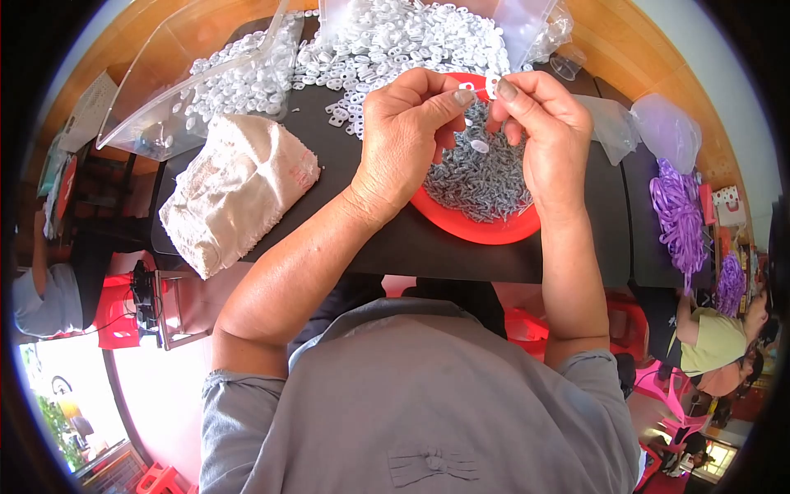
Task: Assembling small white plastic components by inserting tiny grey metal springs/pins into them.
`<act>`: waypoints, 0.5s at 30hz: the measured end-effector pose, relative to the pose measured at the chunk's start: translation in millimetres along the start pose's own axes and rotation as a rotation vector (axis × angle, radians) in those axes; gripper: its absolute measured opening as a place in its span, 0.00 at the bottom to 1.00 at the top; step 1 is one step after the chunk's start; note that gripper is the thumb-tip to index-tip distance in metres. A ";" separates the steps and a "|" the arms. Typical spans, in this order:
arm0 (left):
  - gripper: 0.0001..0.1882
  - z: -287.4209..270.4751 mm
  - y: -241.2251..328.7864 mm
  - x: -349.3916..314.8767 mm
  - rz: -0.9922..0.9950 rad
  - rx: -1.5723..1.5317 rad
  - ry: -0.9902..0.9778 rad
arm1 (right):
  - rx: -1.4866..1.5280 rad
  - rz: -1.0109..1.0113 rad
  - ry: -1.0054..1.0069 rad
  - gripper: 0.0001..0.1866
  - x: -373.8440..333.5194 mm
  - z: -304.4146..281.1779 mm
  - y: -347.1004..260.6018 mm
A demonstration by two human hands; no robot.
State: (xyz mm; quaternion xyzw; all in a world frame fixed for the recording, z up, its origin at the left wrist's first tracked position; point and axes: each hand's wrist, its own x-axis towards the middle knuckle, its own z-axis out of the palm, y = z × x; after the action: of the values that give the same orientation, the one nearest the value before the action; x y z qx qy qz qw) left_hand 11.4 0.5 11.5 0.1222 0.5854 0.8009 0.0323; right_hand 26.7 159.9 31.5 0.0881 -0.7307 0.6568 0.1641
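Note:
Both of my hands are raised over a red bowl (477, 233) on the dark table. Between thumb and fingertips, my left hand (403, 136) pinches a small white plastic piece with holes (467, 86). Close beside it, my right hand (553, 136) pinches another small white plastic piece (492, 86). The two pieces are almost side by side; whether they touch I cannot tell. Many small grey screw-like parts (477, 188) fill the bowl. A white oval piece (480, 146) shows against them, below my fingers.
Beyond my hands spreads a heap of white two-holed oval pieces (395, 41). A clear plastic bin (136, 136) tilts at the far left, near a crumpled cream cloth (239, 185). Purple ribbon bundles (681, 214) and plastic bags (666, 132) are at right. Other people sit on both sides.

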 end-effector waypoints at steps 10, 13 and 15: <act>0.08 -0.3 0.6 -0.6 0.003 -0.028 0.009 | -0.011 -0.028 0.007 0.07 -0.9 1.0 -0.7; 0.08 0.0 0.8 -0.9 0.001 -0.020 0.022 | -0.006 -0.028 0.014 0.07 -0.5 0.9 0.1; 0.08 0.0 0.4 -1.1 0.002 -0.031 0.026 | -0.015 -0.024 -0.006 0.06 -0.6 1.4 0.1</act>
State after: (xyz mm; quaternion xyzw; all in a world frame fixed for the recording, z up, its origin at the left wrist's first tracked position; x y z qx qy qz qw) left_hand 12.4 0.2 11.7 0.1117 0.5732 0.8113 0.0256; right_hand 27.0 158.5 31.1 0.0978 -0.7350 0.6490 0.1704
